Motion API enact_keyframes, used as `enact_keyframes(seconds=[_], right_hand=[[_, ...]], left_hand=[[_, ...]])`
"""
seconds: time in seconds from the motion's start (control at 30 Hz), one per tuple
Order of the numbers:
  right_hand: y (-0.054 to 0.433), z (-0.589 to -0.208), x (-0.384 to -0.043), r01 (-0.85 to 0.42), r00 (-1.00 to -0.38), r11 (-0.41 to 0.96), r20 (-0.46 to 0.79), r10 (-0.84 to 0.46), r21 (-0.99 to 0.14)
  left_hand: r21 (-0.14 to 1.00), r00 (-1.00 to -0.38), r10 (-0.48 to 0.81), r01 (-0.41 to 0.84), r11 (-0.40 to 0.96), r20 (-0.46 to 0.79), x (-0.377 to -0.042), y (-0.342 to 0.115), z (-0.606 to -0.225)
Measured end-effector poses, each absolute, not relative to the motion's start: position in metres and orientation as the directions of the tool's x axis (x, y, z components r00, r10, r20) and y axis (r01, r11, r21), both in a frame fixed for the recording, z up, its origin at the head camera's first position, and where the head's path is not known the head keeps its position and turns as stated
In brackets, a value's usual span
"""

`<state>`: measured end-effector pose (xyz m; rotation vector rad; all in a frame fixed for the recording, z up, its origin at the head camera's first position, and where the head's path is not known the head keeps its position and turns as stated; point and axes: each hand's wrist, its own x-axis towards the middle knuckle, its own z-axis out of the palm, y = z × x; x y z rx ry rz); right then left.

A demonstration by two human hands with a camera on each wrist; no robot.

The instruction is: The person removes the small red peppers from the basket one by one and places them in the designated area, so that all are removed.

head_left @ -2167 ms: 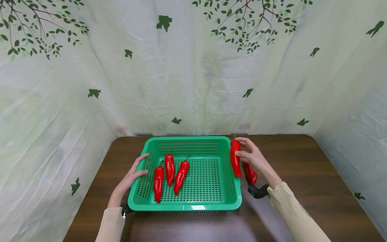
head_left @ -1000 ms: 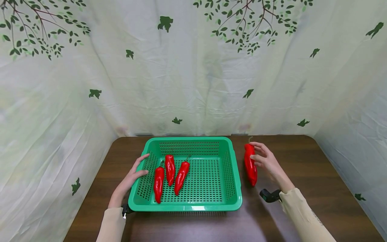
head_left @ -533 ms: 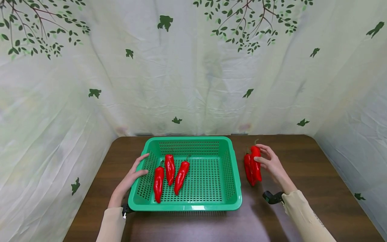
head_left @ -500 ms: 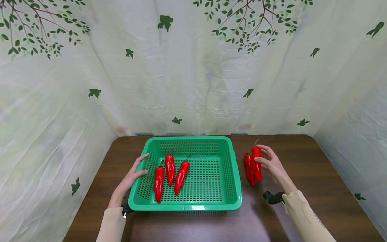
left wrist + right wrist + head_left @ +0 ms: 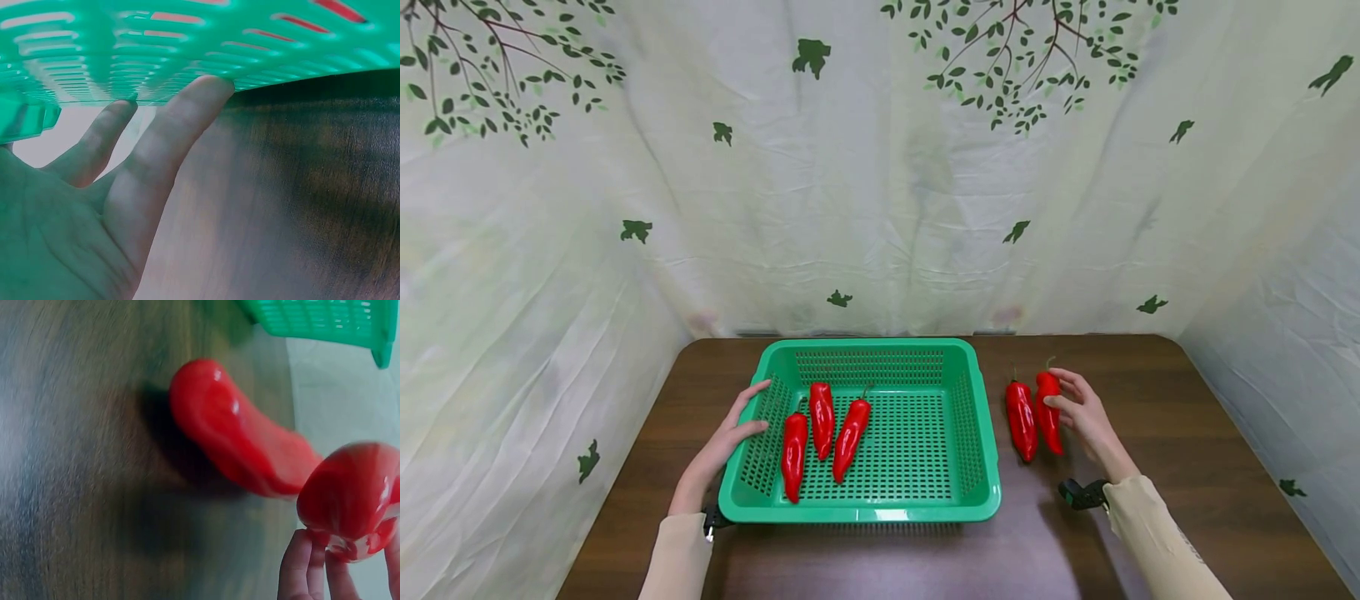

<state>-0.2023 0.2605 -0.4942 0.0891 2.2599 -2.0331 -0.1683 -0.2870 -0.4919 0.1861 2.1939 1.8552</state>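
At the right, my right hand (image 5: 1086, 414) pinches a red chili pepper (image 5: 1048, 412) between thumb and fingers, its green stem pointing up and away. In the right wrist view, this held pepper (image 5: 350, 494) appears above the tabletop, its lower end towards the camera. Just left of it, a second red pepper (image 5: 1022, 421) lies on the table, apart from the held one. My left hand (image 5: 724, 439) rests at the left rim of a green perforated basket (image 5: 880, 514), thumb and forefinger stretched out. From below, the left fingers (image 5: 150, 162) look straight, touching the basket's side.
Inside the basket, towards its left, lie three red peppers (image 5: 852, 438). The basket stands on a dark wooden table (image 5: 1157, 450). A pale curtain with leaf prints (image 5: 887, 167) hangs behind and at both sides.
My right hand has carried the pepper rightward, from the basket's right rim past the pepper on the table, now fully in sight. My left hand and the basket stay put.
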Motion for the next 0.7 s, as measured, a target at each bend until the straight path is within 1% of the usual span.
enact_keyframes(seconds=[0.2, 0.33, 0.7], right_hand=[[0.263, -0.500, -0.204, 0.100, -0.994, 0.105, -0.103, -0.025, -0.990], [0.266, -0.506, -0.207, 0.094, -0.995, 0.127, -0.098, -0.024, -0.987], [0.270, -0.519, -0.213, 0.098, -0.994, 0.249, -0.105, -0.016, -0.963]], left_hand=[[0.981, -0.959, 0.258, -0.069, 0.183, -0.116, -0.168, -0.287, -0.492], [0.981, -0.958, 0.260, -0.077, 0.179, -0.123, -0.168, -0.287, -0.491], [0.983, -0.957, 0.264, -0.078, 0.168, -0.121, -0.168, -0.287, -0.492]])
